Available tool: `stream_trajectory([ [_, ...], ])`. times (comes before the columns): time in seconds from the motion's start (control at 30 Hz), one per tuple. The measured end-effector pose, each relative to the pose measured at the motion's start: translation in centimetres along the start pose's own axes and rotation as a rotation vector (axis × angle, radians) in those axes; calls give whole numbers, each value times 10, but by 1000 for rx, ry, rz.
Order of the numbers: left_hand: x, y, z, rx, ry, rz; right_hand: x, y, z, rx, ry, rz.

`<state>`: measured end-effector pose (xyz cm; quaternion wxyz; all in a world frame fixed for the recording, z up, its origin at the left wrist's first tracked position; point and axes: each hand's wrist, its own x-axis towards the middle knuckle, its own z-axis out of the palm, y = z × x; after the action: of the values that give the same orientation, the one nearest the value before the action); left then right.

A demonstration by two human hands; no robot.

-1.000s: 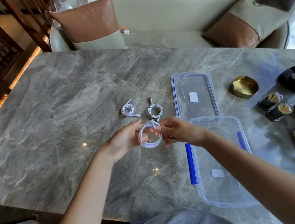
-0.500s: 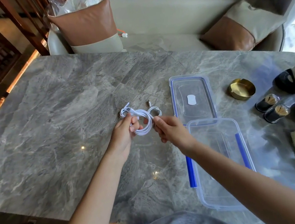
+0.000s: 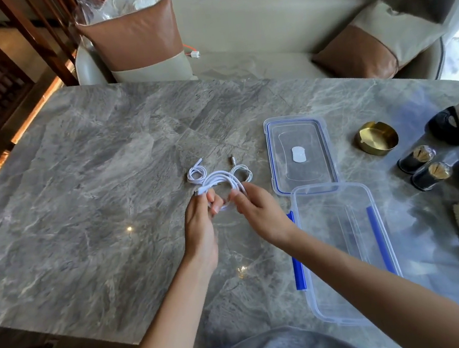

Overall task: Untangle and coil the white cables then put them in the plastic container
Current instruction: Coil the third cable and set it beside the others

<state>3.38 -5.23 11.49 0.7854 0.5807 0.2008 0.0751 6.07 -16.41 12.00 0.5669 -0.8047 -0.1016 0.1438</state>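
The plastic container [image 3: 344,249] is seen nearest, open and empty on the marble table [image 3: 83,220], just right of the hands. A loosely looped white cable [image 3: 220,178] is pinched on one side by the left hand [image 3: 200,229] and on the other by the right hand [image 3: 256,214], with fingers curled round its strands. Just beyond, a small coil [image 3: 196,175] and a second coil [image 3: 241,171] are laid on the table, near enough to be snagged by the held loops. Should either pinch be eased, the loops could spring apart before the container is reached.
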Motion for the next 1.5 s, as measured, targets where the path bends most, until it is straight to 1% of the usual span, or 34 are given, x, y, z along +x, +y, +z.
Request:
stream_trajectory([
  [0.1, -2, 0, -1, -10, -27, -14, -4, -5, 0, -100, -19, -34],
  [0.17, -3, 1, -3, -58, -102, -66, -4, -8, -2, -152, -38, -21],
  [0.27, 3, 10, -17, -195, -270, -266, -1, -13, -11, -303, -107, -61],
  [0.33, 11, 21, -32, -242, -388, -369, 1, -16, -18, -433, -212, -114],
  [0.37, 15, 28, -39, -195, -447, -406, 1, -18, -20, -500, -269, -142],
  [0.4, 19, 34, -43, -81, -507, -442, 0, -19, -22, -566, -321, -170],
  [0.47, 26, 44, -47, 282, -637, -479, 0, -20, -25, -664, -398, -221],
  [0.5, 28, 48, -46, 429, -697, -467, 1, -20, -26, -688, -422, -235],
  [0.57, 29, 52, -41, 559, -752, -415, 3, -21, -27, -694, -445, -244],
  [0.63, 29, 52, -37, 577, -715, -345, 7, -23, -28, -664, -436, -244],
  [0.7, 27, 47, -33, 472, -635, -303, 11, -22, -29, -583, -376, -225],
  [0.8, 23, 37, -25, 220, -480, -327, 12, -13, -29, -319, -182, -167],
  [0.9, 16, 23, -16, 112, -354, -286, 9, 0, -18, -60, -13, -76],
  [0.97, 11, 16, -11, 27, -282, -273, 7, 8, -8, 51, 41, -12],
  [1.03, 6, 11, -8, -73, -233, -269, 4, 12, -2, 118, 28, 30],
  [1.1, 4, 7, -9, -179, -203, -278, 1, 13, 0, 194, -41, 63],
  [1.2, 0, 5, -12, -223, -228, -299, -1, 14, -1, 335, -92, 127],
  [1.27, -1, 7, -17, -207, -276, -342, 1, 13, -7, 357, -115, 141],
  [1.37, 0, 15, -25, -116, -363, -407, 3, 12, -14, 352, -210, 168],
  [1.43, 2, 20, -27, -37, -374, -398, 3, 12, -16, 348, -263, 185],
  [1.5, 2, 21, -27, 27, -343, -349, 1, 9, -17, 357, -302, 156],
])
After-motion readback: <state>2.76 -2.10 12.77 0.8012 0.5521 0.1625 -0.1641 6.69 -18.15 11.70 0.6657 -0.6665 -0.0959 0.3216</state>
